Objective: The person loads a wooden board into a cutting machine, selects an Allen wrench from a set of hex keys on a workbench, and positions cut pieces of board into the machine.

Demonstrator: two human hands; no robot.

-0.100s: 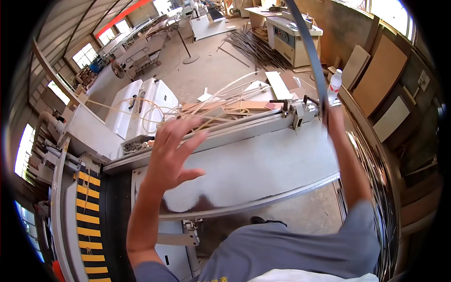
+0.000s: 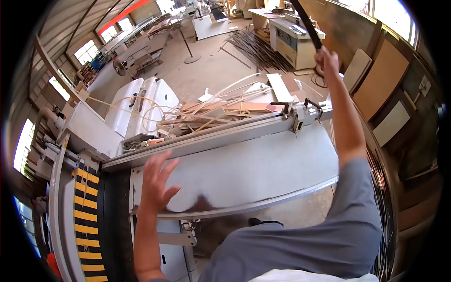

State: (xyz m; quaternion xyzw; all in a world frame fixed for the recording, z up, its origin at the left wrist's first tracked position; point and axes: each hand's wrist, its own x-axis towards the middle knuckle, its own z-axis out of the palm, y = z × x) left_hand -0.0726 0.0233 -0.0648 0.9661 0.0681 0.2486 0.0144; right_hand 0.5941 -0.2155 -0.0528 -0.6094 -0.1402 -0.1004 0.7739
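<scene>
My right hand (image 2: 327, 62) is stretched far forward past the machine table, its fingers closed round the lower end of a long, narrow dark strip (image 2: 306, 21). The strip slants up and leaves the picture at the top; its far end is out of sight. Over the left part of the grey machine table (image 2: 253, 162), my left hand (image 2: 158, 183) hovers with fingers and thumb spread and nothing in them. A metal fence (image 2: 211, 137) runs along the table's far side, with a clamp (image 2: 298, 117) at its right end.
Behind the fence lies a heap of wood offcuts and thin strips (image 2: 225, 110). White machine covers (image 2: 141, 103) stand to its left. Yellow and black stripes (image 2: 87, 216) mark the machine at left. Boards (image 2: 383, 75) lean on the right wall. Dark strips (image 2: 256, 47) lie on the floor.
My right hand has swung forward and up with the strip, away from the table's right end. My left hand has drawn back and slightly left, still spread.
</scene>
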